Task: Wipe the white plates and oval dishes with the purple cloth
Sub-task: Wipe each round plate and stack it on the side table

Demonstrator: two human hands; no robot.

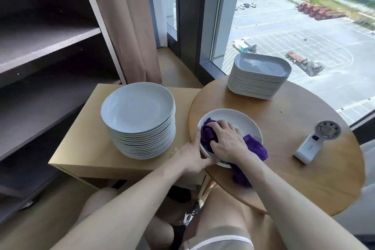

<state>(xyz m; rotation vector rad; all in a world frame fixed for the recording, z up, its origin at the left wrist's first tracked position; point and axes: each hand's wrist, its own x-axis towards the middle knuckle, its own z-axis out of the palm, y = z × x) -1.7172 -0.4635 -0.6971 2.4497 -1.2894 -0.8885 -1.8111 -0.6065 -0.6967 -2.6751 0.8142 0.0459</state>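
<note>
**One plate under the cloth, two stacks waiting**

The plate in work [243, 122] lies at the 9 o'clock edge of the round table [304, 178], close to the person's body, so both arms reach it without stretching. The right hand [225, 138] has its fingers bent over the bunched purple cloth [207, 134] and presses it on the left half of the plate; the loose end of the cloth hangs over the rim toward 5 o'clock. The left hand [192, 154] grasps the plate's rim at about 8 o'clock, thumb along the edge, I think to stop the plate from turning or sliding under the rubbing.

The plate seems to reach a little past the table's edge there, so a hard push toward 8 o'clock could tip it off.

The stack of round plates [138, 105] stands at 9 o'clock on the square side table [85, 148], near but not touching. The stack of oval dishes [257, 85] stands at 12 o'clock, well apart. A small hand fan [310, 144] lies at 3 o'clock. Between these there is bare wood for putting a plate down.
</note>
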